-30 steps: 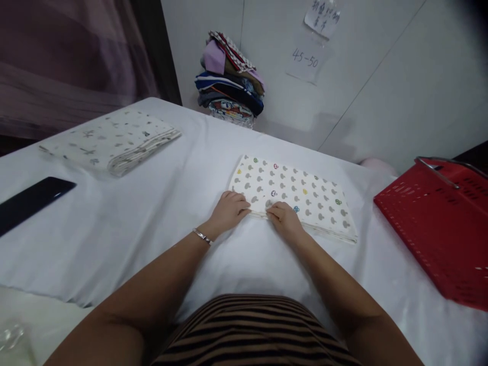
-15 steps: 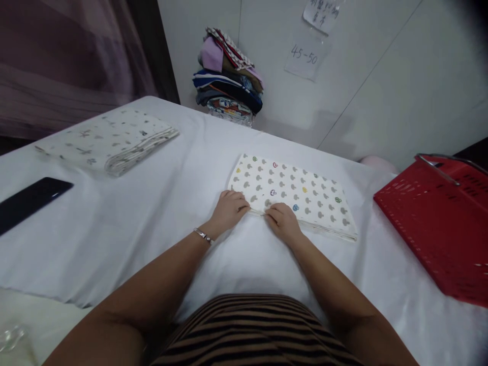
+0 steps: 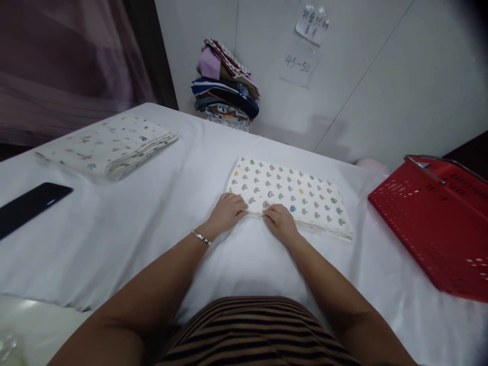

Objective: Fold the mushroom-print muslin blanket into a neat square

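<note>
A folded white cloth with grey and coloured mushroom prints lies on the white-covered table in front of me. My left hand, with a bracelet on its wrist, pinches the cloth's near edge towards its left end. My right hand pinches the same near edge just beside it. Both hands are closed on the cloth's layered edge, knuckles up, a few centimetres apart.
A second folded patterned cloth lies at the far left. A black phone rests near the left edge. A red plastic basket stands at the right. A stack of coloured fabrics sits against the wall, under paper notes.
My hands have stayed on the cloth's near edge. The view has shifted slightly; nothing on the table has moved.
</note>
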`<action>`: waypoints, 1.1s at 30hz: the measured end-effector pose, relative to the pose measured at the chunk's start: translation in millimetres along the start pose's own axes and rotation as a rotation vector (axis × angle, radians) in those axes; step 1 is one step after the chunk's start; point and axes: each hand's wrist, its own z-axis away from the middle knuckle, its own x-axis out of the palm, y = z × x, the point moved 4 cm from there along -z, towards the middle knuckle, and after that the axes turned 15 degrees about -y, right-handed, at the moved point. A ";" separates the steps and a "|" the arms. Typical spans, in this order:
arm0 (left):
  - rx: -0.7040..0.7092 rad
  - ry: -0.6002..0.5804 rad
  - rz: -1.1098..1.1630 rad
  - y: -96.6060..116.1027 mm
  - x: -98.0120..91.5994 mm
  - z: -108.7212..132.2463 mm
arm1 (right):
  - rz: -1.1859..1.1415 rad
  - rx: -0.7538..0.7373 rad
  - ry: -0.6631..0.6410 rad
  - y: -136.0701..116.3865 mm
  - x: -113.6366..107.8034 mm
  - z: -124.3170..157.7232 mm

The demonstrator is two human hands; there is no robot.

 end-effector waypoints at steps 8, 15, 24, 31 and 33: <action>0.026 0.032 -0.029 0.6 1.0 -1.7 | -0.047 0.037 0.051 2.3 1.6 -2.0; 0.017 0.031 -0.109 7.6 -1.4 -3.3 | 0.030 0.038 0.038 0.9 4.0 -2.9; 0.015 -0.019 -0.151 4.2 -1.1 -5.7 | 0.050 0.018 0.024 3.2 5.2 -7.6; 0.072 0.021 -0.365 7.6 -7.1 -11.5 | 0.146 0.021 0.052 3.1 6.2 -10.4; 0.100 0.002 -0.385 7.4 -2.8 -7.3 | 0.163 -0.011 0.006 1.2 8.9 -10.0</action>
